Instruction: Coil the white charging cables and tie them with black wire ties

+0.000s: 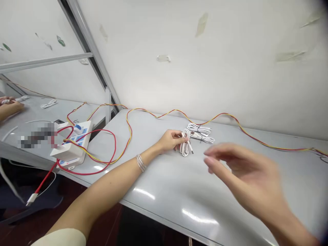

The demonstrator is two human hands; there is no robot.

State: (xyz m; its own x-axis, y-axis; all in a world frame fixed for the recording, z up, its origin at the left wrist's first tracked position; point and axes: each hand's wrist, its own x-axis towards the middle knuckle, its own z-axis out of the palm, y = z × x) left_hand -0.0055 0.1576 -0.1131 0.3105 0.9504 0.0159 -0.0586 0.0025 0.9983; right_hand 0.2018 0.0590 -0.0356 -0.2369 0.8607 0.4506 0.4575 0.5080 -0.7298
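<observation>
My left hand (170,140) pinches a coiled white USB cable (185,150) between thumb and fingers, low over the grey table (153,177). One plug of that coil points down to the right. Just behind it lie two more bundled white cables (198,128), tied with dark twist ties. My right hand (246,174) is raised over the table to the right, nearer the camera and blurred. Its thumb and fingers are apart, with nothing between them.
A white power strip (85,136) with adapters stands on the left, red and yellow wires (128,136) looping from it along the wall. A grey metal post (89,48) divides the tables. Another person's hand (11,106) works at far left near a white cable (49,104).
</observation>
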